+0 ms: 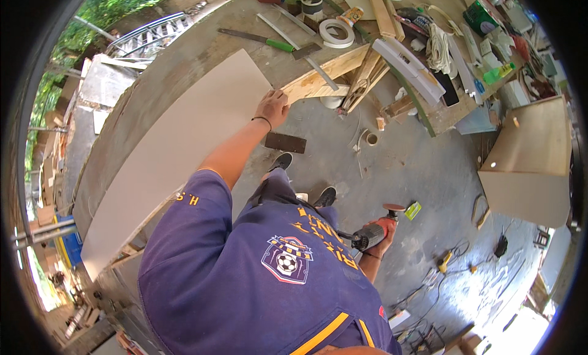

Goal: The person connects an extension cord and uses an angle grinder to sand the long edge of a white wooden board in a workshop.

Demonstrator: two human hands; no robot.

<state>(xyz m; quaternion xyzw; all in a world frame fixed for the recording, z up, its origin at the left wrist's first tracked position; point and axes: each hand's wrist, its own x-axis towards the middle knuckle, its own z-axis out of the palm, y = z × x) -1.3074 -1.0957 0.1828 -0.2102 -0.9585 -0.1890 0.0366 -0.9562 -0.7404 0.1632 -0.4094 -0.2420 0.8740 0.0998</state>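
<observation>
On the long grey bench (184, 55) that runs up the left side lies a pale board (177, 147), its near corner reaching the bench's edge. The left hand (272, 107) presses flat on that corner, fingers spread, clasping nothing. Farther along the bench top lie a green-handled saw (257, 39), two tape rolls (337, 33) and timber offcuts (327, 70). The concrete floor (404, 165) below is dusty, with a dark block (285, 142) near the person's shoes. To the right the right hand (378, 237) is clenched round an angle grinder (373, 231), held low beside the hip, disc up. An open plywood box (530, 162) stands at the far right; its contents cannot be made out.
</observation>
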